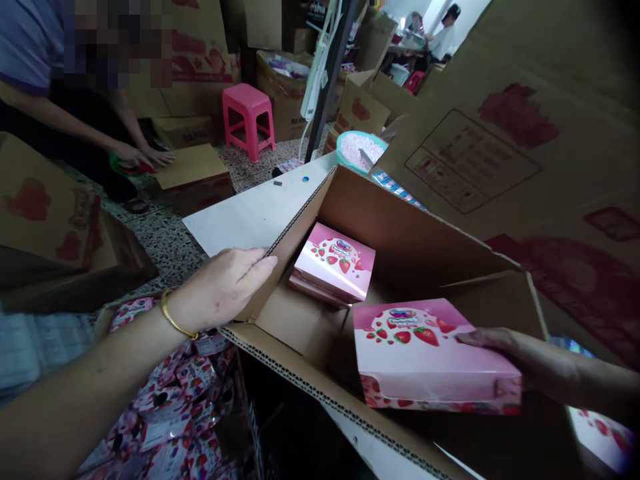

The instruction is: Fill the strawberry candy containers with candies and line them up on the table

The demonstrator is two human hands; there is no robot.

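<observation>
An open cardboard carton [430,220] stands tilted in front of me. My left hand [227,280], with a gold bangle at the wrist, is closed on the carton's left edge, thumb along the rim. My right hand [493,343] grips a pink strawberry-printed box [425,360] at its right end and holds it over the carton's opening. Its thumb lies on top; the other fingers are hidden beneath. Inside, at the far left corner, sits a similar pink box [335,260], apparently stacked on another.
Strawberry-printed packets [175,400] fill a container at lower left. A white tabletop [250,217] lies under the carton; a turquoise basin [345,160] stands behind. Another person's hands [143,157] work at a carton [193,167] near a pink stool [249,110]. A large carton [525,160] rises at right.
</observation>
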